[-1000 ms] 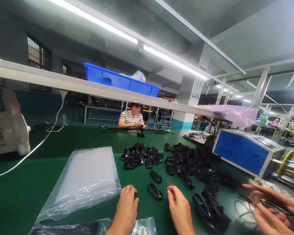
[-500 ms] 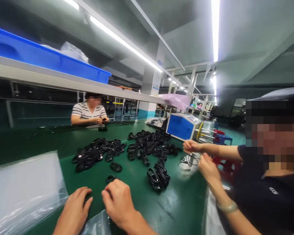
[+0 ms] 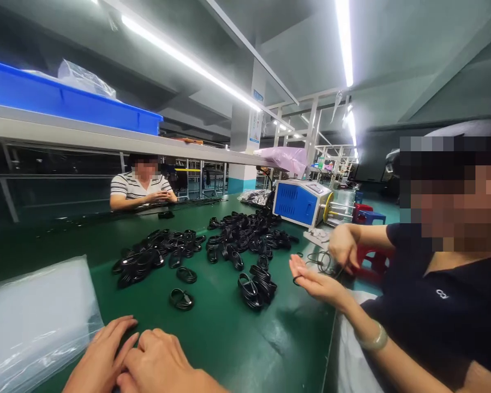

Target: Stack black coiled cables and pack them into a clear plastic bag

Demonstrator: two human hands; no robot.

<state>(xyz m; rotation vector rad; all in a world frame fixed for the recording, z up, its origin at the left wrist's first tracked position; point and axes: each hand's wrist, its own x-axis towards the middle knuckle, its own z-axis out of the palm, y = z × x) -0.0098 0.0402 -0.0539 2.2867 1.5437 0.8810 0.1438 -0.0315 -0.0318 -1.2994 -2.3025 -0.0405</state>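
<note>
Just right of the clear plastic pack (image 3: 36, 316), resting the left hand (image 3: 100, 357), fingers extended, against the right hand (image 3: 157, 357), fingers curled; cannot tell whether pinching anything underneath. Farther right and beyond the pack, seeing heaps of black cables (image 3: 245, 233) already coiled on the green surface (image 3: 229, 344), plus two lone coils (image 3: 186, 274). Well right of the pack, seeing loose cable (image 3: 322, 264) near a co-worker's upturned hand (image 3: 314, 284), apparently still awaiting coiling.
</note>
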